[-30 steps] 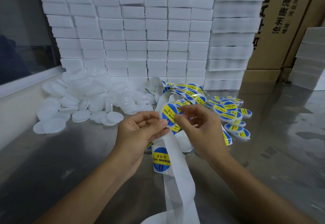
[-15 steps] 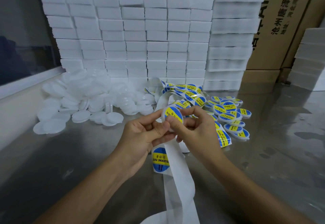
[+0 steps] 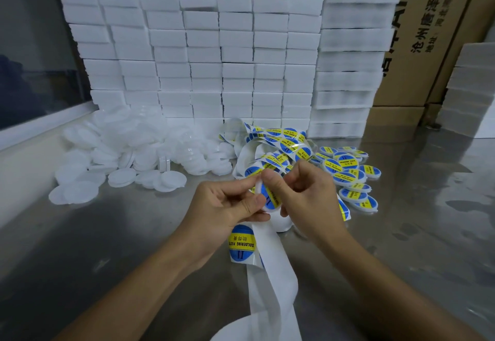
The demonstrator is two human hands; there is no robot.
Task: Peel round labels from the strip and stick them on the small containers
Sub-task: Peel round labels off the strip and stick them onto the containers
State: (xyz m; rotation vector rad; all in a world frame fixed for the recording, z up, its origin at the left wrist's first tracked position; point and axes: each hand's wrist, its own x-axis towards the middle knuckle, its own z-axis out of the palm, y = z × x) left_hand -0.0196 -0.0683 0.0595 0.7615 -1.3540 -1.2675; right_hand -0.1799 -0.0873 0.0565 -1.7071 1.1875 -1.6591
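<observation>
Both hands meet before me: left hand (image 3: 227, 206) pinches a small container (image 3: 269, 197), right hand (image 3: 308, 196) thumb presses its label (image 3: 272, 196); the strip (image 3: 270, 268) trails below them.

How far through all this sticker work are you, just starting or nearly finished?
Partway. Done: a cluster of labelled containers lies on the right. In hand: the left hand and right hand hold one small container with a label on it. Left: a big pile of unlabelled white containers, and the label strip has stickers left.
</observation>
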